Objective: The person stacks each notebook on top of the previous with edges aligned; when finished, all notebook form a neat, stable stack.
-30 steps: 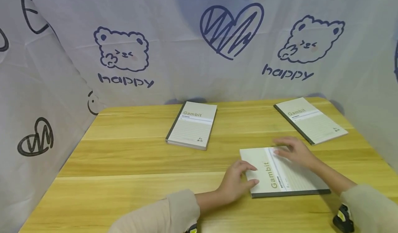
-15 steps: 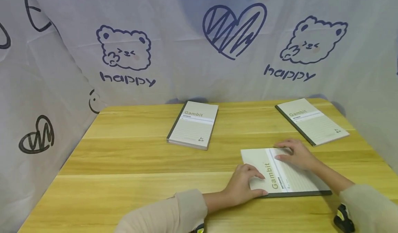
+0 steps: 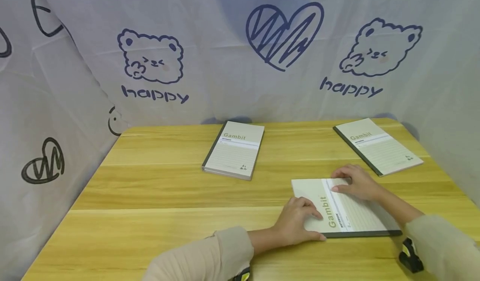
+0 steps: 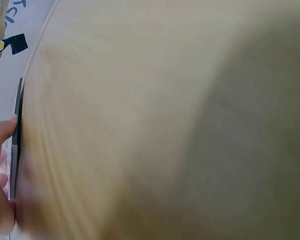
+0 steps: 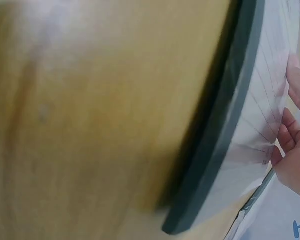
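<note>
A cream "Gambit" notebook [image 3: 363,214] with a dark spine lies sideways at the front right of the table, its spine toward the person. My left hand [image 3: 294,222] grips its left end, the thumb at the near spine edge and the fingers bent over the cover. At the far long edge my right hand [image 3: 358,183] holds on, thumb on the cover and fingers bent over the rim. The left wrist view catches part of the left hand [image 4: 0,170] beside the dark spine; the right wrist view has the right hand [image 5: 295,125] at the notebook's page edge.
A small stack of matching notebooks [image 3: 236,151] lies at the back middle of the wooden table [image 3: 150,189]. Another notebook [image 3: 378,147] lies angled at the back right. A printed white cloth [image 3: 217,76] hangs behind the table and along both sides.
My left hand has moved right, further over the notebook's end, with its thumb now at the spine. The right hand's fingers have come down onto the far edge. The notebook has barely shifted.
</note>
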Tool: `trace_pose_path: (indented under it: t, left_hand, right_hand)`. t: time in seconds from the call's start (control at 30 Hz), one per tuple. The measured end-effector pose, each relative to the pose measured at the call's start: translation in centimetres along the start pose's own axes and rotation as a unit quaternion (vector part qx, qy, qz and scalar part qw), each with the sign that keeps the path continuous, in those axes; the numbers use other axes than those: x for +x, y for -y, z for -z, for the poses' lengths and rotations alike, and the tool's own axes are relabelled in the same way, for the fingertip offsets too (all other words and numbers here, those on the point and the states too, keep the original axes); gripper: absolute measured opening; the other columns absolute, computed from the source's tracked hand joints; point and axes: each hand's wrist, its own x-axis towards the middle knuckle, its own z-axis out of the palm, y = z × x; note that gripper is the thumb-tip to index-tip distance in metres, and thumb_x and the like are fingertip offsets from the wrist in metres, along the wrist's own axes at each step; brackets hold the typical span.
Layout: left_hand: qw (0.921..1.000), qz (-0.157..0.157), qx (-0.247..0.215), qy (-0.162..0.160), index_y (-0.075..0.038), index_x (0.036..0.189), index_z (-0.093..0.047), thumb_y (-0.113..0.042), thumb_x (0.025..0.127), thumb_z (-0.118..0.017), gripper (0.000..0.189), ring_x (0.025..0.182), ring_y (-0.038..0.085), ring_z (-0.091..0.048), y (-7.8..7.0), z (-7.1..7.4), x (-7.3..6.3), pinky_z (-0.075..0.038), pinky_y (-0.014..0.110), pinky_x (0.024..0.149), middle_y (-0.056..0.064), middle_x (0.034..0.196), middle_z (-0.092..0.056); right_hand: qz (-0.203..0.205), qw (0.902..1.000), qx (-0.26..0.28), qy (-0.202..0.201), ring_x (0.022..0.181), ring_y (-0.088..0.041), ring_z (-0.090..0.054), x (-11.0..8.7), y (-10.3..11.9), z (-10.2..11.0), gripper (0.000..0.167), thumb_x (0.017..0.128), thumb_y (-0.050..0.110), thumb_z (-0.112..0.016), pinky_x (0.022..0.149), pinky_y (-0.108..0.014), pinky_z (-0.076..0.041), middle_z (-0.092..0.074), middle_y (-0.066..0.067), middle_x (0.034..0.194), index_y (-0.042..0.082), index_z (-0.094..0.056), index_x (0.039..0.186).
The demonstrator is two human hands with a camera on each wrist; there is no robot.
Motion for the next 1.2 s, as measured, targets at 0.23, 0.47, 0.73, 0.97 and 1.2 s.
trace_pose_path:
  t: [0.23, 0.47, 0.73, 0.97, 1.2]
  left_hand:
    - [0.9995, 0.004, -0.002, 0.03, -0.021, 0.099, -0.07, -0.044, 0.071, -0.077, 0.037, 0.1, 0.007, -0.046, 0.9, 0.6, 0.4, -0.035, 0.016, 0.087, -0.004, 0.11, -0.057]
    - [0.9991, -0.008, 0.0, 0.041, -0.022, 0.099, -0.07, -0.044, 0.072, -0.076, 0.036, 0.102, 0.008, -0.046, 2.0, 1.0, 0.7, -0.036, 0.016, 0.089, -0.005, 0.111, -0.058]
    - [0.9983, -0.012, -0.007, 0.057, -0.02, 0.102, -0.069, -0.04, 0.074, -0.076, 0.035, 0.105, 0.01, -0.047, 2.9, 1.4, 1.2, -0.036, 0.018, 0.093, -0.004, 0.114, -0.058]
    - [0.9993, 0.002, -0.015, 0.034, -0.018, 0.101, -0.069, -0.035, 0.076, -0.075, 0.031, 0.108, 0.014, -0.048, 4.2, 1.9, 1.5, -0.037, 0.023, 0.095, -0.002, 0.114, -0.058]
    - [0.9982, 0.051, -0.005, -0.032, -0.015, 0.096, -0.07, -0.033, 0.076, -0.076, 0.028, 0.104, 0.017, -0.051, 5.3, 2.0, 1.5, -0.04, 0.028, 0.092, 0.001, 0.112, -0.06]
  right_hand:
    - [0.006, 0.9999, 0.007, 0.014, 0.072, -0.004, -0.044, 0.5, -0.3, 0.2, 0.024, 0.073, 0.022, -0.078, 0.064, -0.022, -0.038, -0.06, 0.002, 0.079, 0.007, -0.063, 0.085]
    - [-0.021, 0.9993, -0.017, 0.027, 0.068, -0.006, -0.039, 1.0, -0.1, 0.4, 0.023, 0.074, 0.026, -0.077, 0.063, -0.021, -0.033, -0.054, 0.005, 0.072, 0.01, -0.061, 0.078]
    - [-0.028, 0.9971, 0.034, 0.062, 0.064, -0.004, -0.036, 1.6, 0.2, 1.2, 0.026, 0.077, 0.019, -0.074, 0.057, -0.02, -0.031, -0.047, 0.002, 0.07, 0.006, -0.052, 0.079]
    - [-0.045, 0.9941, 0.052, 0.083, 0.066, -0.007, -0.041, 2.6, 1.1, 2.9, 0.026, 0.082, 0.016, -0.069, 0.061, -0.022, -0.035, -0.055, -0.001, 0.074, 0.001, -0.053, 0.094]
    - [-0.015, 0.9927, 0.082, 0.087, 0.068, -0.002, -0.043, 2.9, 0.8, 4.3, 0.01, 0.084, 0.002, -0.063, 0.063, -0.021, -0.038, -0.059, -0.002, 0.079, 0.003, -0.057, 0.091]
